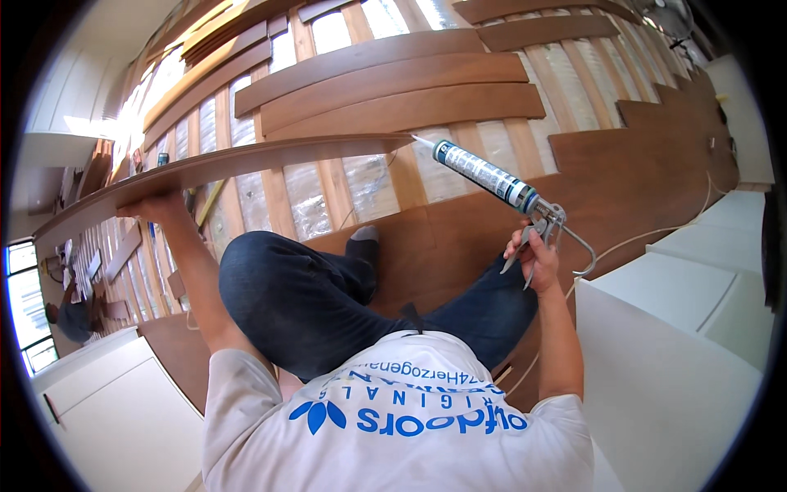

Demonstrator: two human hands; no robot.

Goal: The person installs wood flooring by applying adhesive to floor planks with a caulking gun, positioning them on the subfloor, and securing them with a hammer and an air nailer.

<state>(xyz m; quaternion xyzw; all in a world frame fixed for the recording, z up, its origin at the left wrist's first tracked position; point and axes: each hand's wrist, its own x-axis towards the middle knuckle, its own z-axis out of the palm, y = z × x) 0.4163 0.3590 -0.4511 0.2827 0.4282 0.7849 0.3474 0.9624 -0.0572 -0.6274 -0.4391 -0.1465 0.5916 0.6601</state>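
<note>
My left hand (154, 207) grips a long brown floorboard (238, 162) from below, holding it raised with its edge toward me. My right hand (538, 261) is closed around the handle and trigger of a caulking gun (548, 220). A printed sealant cartridge (482, 174) sits in the gun, pointing up and to the left. Its pale nozzle (421, 141) meets the board's right end in the picture; whether they touch, I cannot tell. Below the board, wooden battens (334, 193) alternate with clear plastic sheeting (307, 201).
Loose floorboards (393, 78) lie across the battens ahead. Laid brown flooring (607, 189) spreads under me and to the right, crossed by a pale cable (639, 238). White cabinets (664, 320) flank me. Another person (75, 318) crouches at far left. A fan (668, 16) stands far right.
</note>
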